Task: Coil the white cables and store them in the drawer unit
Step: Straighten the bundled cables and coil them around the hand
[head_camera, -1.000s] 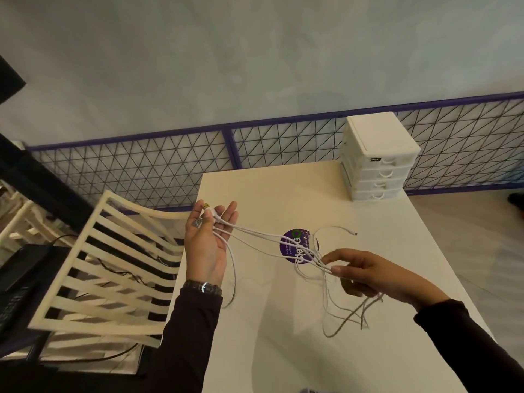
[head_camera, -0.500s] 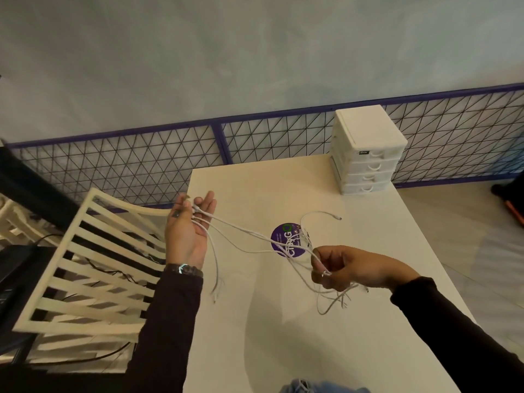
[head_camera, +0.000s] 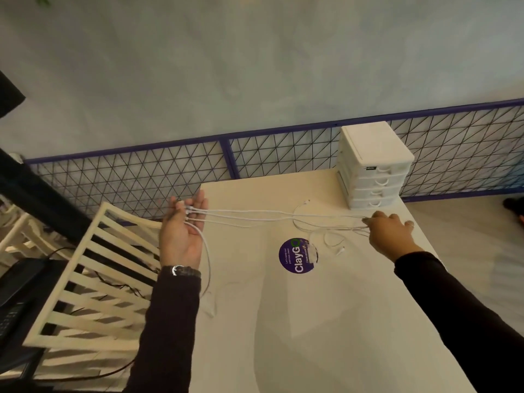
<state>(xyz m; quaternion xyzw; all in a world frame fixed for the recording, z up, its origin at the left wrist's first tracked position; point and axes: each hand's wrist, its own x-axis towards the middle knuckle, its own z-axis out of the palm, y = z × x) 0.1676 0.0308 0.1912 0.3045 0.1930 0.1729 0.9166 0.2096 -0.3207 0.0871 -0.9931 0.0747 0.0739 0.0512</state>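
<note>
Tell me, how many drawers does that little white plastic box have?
4, stacked in the white plastic drawer unit at the table's far right corner: top, second, third, bottom. All are closed.

sticker [head_camera: 297, 255] small print unreadable, cable ends [head_camera: 211, 309] blurred

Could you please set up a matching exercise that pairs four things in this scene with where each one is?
Things:
1. drawer unit
2. purple sticker
3. white cables
4. slatted chair

Places:
A. stretched between the left hand and right hand
B. beside the table's left edge
C. far right corner of the table
D. flat on the table's middle

Pairs: 1-C, 2-D, 3-A, 4-B
</note>
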